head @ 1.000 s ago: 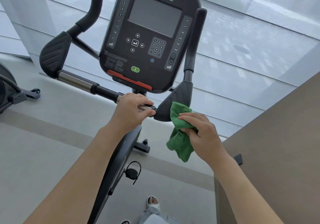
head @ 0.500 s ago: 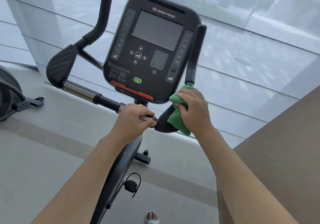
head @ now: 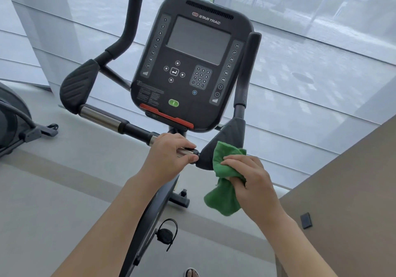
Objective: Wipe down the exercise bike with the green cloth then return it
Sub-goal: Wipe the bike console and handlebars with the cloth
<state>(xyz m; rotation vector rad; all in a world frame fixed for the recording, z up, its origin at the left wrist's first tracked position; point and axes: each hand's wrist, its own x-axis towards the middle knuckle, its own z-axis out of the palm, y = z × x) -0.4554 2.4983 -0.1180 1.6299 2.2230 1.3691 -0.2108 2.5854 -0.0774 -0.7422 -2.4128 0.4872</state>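
At right elbow pad (head: 227, 141) – right hand (head: 250, 180) clutches green cloth (head: 222, 199) (bunched); left hand (head: 169, 156) grips handlebar (head: 120, 124)

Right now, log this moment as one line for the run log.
phase: wiping | left hand: grips handlebar | right hand: presses green cloth on right elbow pad | console: untouched

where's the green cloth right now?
Head view, lower right of centre: the green cloth is bunched in the right hand, pressed against the bike's right elbow pad, just below the console.
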